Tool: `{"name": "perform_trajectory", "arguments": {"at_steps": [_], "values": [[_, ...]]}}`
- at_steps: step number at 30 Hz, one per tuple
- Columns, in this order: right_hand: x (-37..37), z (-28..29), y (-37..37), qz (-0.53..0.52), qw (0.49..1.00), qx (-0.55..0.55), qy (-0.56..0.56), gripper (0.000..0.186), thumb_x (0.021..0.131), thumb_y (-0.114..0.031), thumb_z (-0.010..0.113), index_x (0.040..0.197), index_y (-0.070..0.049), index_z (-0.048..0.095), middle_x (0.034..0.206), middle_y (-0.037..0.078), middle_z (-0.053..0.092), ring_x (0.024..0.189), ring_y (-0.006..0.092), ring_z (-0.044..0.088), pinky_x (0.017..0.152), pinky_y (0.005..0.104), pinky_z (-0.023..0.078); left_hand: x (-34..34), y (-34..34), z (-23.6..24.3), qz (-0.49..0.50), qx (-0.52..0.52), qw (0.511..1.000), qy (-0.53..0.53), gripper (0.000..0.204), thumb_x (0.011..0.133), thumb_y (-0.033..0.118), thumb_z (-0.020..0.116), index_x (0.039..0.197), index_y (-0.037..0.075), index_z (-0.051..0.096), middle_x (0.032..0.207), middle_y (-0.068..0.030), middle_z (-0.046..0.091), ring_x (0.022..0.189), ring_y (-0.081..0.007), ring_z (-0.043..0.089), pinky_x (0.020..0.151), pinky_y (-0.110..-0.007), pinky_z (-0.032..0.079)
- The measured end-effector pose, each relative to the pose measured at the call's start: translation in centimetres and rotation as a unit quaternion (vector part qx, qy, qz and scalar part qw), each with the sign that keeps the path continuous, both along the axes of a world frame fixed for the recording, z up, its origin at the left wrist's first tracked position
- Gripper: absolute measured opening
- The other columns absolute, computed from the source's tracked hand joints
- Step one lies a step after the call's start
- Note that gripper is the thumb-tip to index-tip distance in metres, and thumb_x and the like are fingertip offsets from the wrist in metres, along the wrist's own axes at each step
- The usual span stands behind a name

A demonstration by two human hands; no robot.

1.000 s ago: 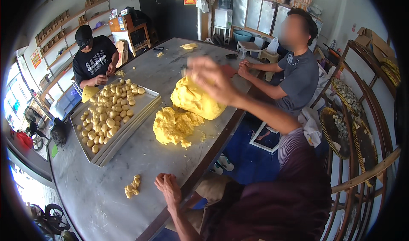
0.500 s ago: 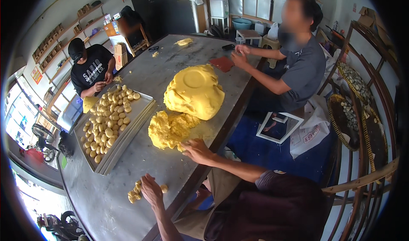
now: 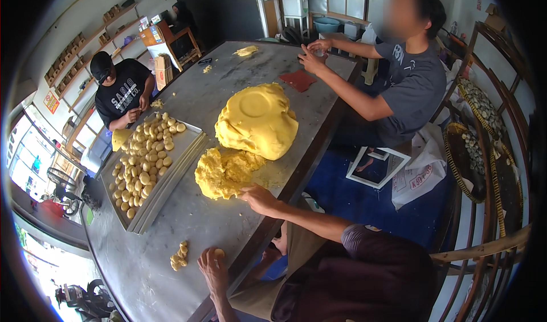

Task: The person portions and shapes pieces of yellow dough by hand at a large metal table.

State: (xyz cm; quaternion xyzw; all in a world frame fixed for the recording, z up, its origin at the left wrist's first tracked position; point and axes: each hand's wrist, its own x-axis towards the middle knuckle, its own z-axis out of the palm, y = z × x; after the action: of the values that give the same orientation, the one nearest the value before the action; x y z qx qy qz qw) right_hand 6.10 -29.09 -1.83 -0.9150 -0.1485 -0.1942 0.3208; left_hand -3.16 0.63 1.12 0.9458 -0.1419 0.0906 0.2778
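Note:
A big smooth yellow dough mound (image 3: 256, 122) sits on the metal table, with a rougher, crumbly dough mass (image 3: 222, 171) against its near side. At the near edge of that rough mass is my right hand (image 3: 262, 201), its fingers bent and pressed into the dough. My left hand (image 3: 213, 272) rests low on the table near its front edge, fingers curved around a small dough piece (image 3: 219, 253). Just left of it lies a cluster of small dough lumps (image 3: 179, 256). My palms and some fingertips are hidden.
A metal tray (image 3: 188, 159) holds many round dough balls (image 3: 142, 171) at left. Beyond it a co-worker in a black cap (image 3: 122, 91) handles something small. Another co-worker (image 3: 376, 77) sits at the far right near a red sheet (image 3: 297, 81). A wooden rack (image 3: 484, 248) stands at right.
My left hand has moved off the lump cluster, right and slightly down, onto the small dough piece. My right hand stays at the rough dough. The right co-worker's hands have risen.

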Motion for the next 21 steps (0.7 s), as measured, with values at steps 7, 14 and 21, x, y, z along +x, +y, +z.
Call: {"name": "perform_trajectory", "arguments": {"at_steps": [7,14,21], "values": [[1.1,0.5,1.4,-0.033,0.984,0.135,0.108,0.036,0.085,-0.001,0.06,0.12,0.002,0.06,0.113,0.024,0.06,0.112,0.0389,0.054,0.095,0.0432,0.045,4.0,3.4,4.3,0.218,-0.15,0.944,-0.198,0.04,0.091,0.007,0.062,0.131,0.005,0.058,0.118,-0.0204,0.062,0.109,-0.0348,0.056,0.086,-0.044,0.047],[1.7,-0.7,4.9,-0.063,0.996,-0.027,-0.05,0.05,0.083,-0.009,0.069,0.129,0.003,0.052,0.133,0.019,0.049,0.116,0.0352,0.049,0.099,0.0418,0.041,3.3,13.2,-6.0,0.163,0.105,0.963,-0.187,0.047,0.093,0.016,0.057,0.138,0.006,0.051,0.124,-0.0221,0.056,0.111,-0.0357,0.054,0.096,-0.047,0.041],[3.3,-2.3,4.5,-0.12,0.968,-0.205,-0.084,0.037,0.082,-0.008,0.066,0.116,0.002,0.055,0.113,0.013,0.061,0.103,0.0242,0.058,0.09,0.0344,0.043,2.6,10.1,-1.1,0.282,0.021,0.959,-0.014,0.031,0.092,0.024,0.061,0.115,0.003,0.061,0.096,-0.0158,0.059,0.1,-0.0358,0.055,0.089,-0.047,0.043]]}}
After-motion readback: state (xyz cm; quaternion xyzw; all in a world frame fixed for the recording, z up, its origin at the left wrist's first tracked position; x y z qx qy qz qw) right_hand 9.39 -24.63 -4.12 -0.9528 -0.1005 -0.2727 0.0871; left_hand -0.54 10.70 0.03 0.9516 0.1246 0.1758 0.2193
